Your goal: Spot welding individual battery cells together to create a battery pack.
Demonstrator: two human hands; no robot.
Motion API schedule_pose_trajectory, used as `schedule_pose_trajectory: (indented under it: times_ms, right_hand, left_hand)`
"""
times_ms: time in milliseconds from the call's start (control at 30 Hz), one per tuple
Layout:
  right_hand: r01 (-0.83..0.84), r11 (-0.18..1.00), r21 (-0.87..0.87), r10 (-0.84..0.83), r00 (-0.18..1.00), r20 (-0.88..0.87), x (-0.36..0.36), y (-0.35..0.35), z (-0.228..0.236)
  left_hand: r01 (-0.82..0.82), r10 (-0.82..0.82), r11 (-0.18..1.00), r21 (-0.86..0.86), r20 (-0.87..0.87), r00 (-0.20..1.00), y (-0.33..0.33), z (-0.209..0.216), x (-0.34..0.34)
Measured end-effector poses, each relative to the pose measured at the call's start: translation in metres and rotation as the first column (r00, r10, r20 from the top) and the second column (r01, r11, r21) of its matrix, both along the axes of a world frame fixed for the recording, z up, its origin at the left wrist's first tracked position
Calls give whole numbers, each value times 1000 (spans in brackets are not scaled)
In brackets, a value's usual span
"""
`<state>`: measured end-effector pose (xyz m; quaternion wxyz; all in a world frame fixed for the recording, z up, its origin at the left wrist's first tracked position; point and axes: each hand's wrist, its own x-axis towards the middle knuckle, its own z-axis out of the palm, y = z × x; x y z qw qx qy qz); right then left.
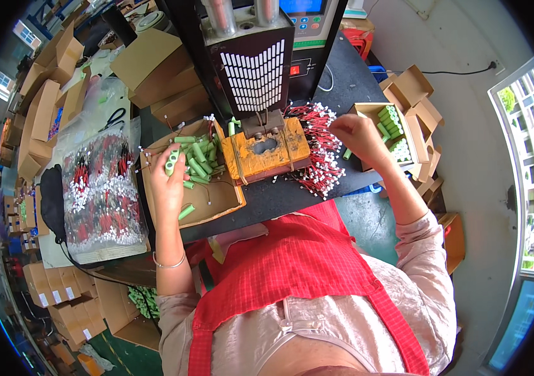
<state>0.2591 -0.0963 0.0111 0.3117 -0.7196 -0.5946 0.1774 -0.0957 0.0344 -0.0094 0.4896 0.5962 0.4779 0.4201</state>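
In the head view, your left hand (168, 182) is left of the frame's centre, its fingers closed around a green cell pack (172, 160). The pack sits at the upper end of that grip, between thumb and fingers, with its pale round ends turned up into sight. That hand is over the left part of a shallow cardboard tray (220, 199), where loose green cylinders (199, 164) lie heaped just right of your fingers (one more lies apart, lower in the tray).

Your right hand (363, 139) is right of centre and well apart from the pack, fingertips drawn together beside a spread of red wires (322, 153) with white connectors. You might have a lead pinched there (I cannot tell at this size).

Between your hands, near the middle of the frame, is a worn yellow block (279, 153) with bands around it and a dark hollow in its top. The black machine (251, 78) stands above it, at upper centre. Right of your right hand, an open carton (412, 143) holds more green cylinders, and a plastic-covered bundle of wires (100, 194) lies at the left.
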Motion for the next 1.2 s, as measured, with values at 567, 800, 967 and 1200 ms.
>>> schedule_pose_trajectory:
  times_ms: [567,800,967,1200]
  right_hand:
    - [-119,992,-39,126,957,262,-2,-6,-15]
    - [295,930,220,-155,856,-493,-25,-31,7]
    - [221,927,305,61,712,-700,-56,-54,7]
    - [61,990,124,53,663,-747,-79,-63,-13]
  left_hand:
    - [435,-248,831,-346,470,847,-56,24,56]
    - [510,-191,737,-443,587,787,-69,23,87]
    - [510,-160,748,-424,631,759,-76,20,98]
    - [480,-171,778,-406,598,783,-79,17,98]
